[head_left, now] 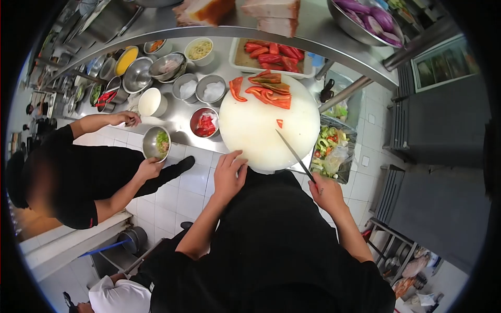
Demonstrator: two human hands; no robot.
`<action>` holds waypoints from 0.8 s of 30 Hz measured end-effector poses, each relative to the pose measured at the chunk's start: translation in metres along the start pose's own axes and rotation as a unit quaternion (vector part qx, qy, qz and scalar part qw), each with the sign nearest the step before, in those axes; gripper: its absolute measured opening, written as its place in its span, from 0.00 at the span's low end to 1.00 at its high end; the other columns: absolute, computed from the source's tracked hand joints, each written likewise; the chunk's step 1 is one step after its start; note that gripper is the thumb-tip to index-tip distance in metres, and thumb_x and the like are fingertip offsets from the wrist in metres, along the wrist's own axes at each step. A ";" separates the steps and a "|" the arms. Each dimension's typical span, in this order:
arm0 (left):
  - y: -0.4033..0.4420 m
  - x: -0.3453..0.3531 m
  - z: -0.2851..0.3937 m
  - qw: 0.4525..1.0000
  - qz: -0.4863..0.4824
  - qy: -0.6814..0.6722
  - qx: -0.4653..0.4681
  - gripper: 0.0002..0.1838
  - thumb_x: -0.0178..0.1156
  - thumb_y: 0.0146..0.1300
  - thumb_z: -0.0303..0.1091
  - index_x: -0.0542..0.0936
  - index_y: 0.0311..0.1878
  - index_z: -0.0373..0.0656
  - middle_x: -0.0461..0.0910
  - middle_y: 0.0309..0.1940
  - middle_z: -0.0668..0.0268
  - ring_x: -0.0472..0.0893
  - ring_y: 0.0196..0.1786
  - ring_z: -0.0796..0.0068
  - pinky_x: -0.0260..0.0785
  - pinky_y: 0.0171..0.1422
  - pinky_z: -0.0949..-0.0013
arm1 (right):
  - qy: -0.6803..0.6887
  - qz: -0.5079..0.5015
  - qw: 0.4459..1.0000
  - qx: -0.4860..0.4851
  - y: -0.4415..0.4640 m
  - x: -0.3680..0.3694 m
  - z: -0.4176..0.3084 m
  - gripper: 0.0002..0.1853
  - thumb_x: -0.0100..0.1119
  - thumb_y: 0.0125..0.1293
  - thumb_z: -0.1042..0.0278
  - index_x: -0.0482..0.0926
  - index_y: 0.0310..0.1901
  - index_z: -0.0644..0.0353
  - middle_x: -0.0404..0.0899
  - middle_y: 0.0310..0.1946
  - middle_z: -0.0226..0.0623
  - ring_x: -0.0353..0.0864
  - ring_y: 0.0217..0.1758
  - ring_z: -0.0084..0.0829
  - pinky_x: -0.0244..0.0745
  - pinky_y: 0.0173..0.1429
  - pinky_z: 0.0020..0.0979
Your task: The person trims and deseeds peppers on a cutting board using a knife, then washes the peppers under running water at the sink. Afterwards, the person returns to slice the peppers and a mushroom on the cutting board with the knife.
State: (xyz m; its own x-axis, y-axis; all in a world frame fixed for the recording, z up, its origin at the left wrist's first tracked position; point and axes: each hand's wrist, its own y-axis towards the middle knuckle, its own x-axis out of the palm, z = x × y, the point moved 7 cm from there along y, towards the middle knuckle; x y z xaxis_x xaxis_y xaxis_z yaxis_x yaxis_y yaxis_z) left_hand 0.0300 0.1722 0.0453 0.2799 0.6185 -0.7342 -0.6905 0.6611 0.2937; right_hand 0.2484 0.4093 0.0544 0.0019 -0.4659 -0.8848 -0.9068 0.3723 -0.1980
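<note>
A round white cutting board (250,133) lies in front of me on the metal counter. My right hand (327,193) is closed round the handle of a knife (293,147), whose blade slants over the board's right side. Near its tip lies a small red pepper piece (279,123). At the board's near left edge rests my left hand (228,176), holding nothing, fingers apart. Flat cut red pepper pieces (270,98) are at the far side, with another red pepper strip (237,89) to their left. Left of the board, a metal bowl (193,124) contains cut red pieces.
Behind the board, a white tray (234,58) holds whole red peppers. A bin (344,175) of vegetable scraps stands right. Several bowls line the counter left. A co-worker (94,167) there holds a metal bowl (148,143). A metal shelf (323,44) crosses overhead, carrying meat and purple onions.
</note>
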 end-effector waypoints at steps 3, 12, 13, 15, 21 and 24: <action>-0.014 -0.007 -0.001 0.999 -0.043 0.022 -0.019 0.09 0.71 0.64 0.26 0.90 0.48 0.43 0.87 0.63 0.63 0.84 0.55 0.56 0.78 0.61 0.56 | -0.011 -0.018 1.000 0.010 -0.006 -0.005 -0.003 0.10 0.61 0.77 0.61 0.76 0.49 0.57 0.87 0.29 0.50 0.87 0.33 0.59 0.81 0.39 0.58; -0.009 -0.012 -0.014 0.998 -0.064 0.012 0.000 0.11 0.71 0.64 0.26 0.90 0.50 0.44 0.88 0.62 0.66 0.84 0.51 0.57 0.78 0.58 0.58 | -0.027 -0.022 0.999 -0.001 -0.006 -0.019 -0.006 0.09 0.63 0.76 0.61 0.76 0.47 0.57 0.87 0.29 0.50 0.87 0.33 0.59 0.81 0.38 0.57; -0.007 -0.012 -0.013 0.998 -0.062 0.011 0.006 0.11 0.72 0.64 0.26 0.90 0.50 0.44 0.88 0.61 0.66 0.84 0.50 0.57 0.79 0.58 0.58 | -0.029 -0.017 0.999 -0.004 -0.007 -0.018 -0.005 0.09 0.63 0.76 0.61 0.77 0.47 0.57 0.87 0.29 0.49 0.87 0.33 0.58 0.81 0.38 0.57; -0.006 -0.012 -0.014 0.998 -0.060 0.007 0.009 0.11 0.72 0.64 0.25 0.90 0.50 0.44 0.89 0.60 0.66 0.84 0.51 0.57 0.79 0.58 0.58 | -0.024 -0.013 1.000 -0.003 -0.008 -0.022 -0.007 0.09 0.63 0.76 0.61 0.77 0.47 0.57 0.87 0.29 0.49 0.87 0.33 0.58 0.81 0.38 0.57; 0.017 -0.013 -0.020 0.999 -0.042 0.000 0.014 0.10 0.72 0.64 0.24 0.90 0.48 0.43 0.90 0.54 0.61 0.86 0.53 0.55 0.80 0.57 0.57 | 0.006 -0.002 1.000 -0.006 -0.007 -0.024 -0.018 0.09 0.62 0.77 0.62 0.77 0.45 0.58 0.87 0.28 0.49 0.87 0.33 0.58 0.81 0.38 0.56; 0.046 -0.009 -0.034 0.999 -0.033 0.013 -0.002 0.12 0.72 0.63 0.24 0.88 0.50 0.42 0.89 0.51 0.58 0.86 0.53 0.54 0.79 0.58 0.56 | -0.004 -0.007 1.000 0.000 -0.004 -0.015 -0.019 0.09 0.62 0.77 0.62 0.77 0.45 0.59 0.86 0.28 0.49 0.87 0.33 0.58 0.80 0.38 0.57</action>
State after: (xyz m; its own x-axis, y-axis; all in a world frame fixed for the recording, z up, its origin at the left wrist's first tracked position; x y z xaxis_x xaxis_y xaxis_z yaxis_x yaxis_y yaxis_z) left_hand -0.0265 0.1822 0.0449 0.3080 0.5628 -0.7671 -0.6741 0.6981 0.2415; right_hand 0.2444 0.3996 0.0761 0.0169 -0.4649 -0.8852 -0.9070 0.3655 -0.2093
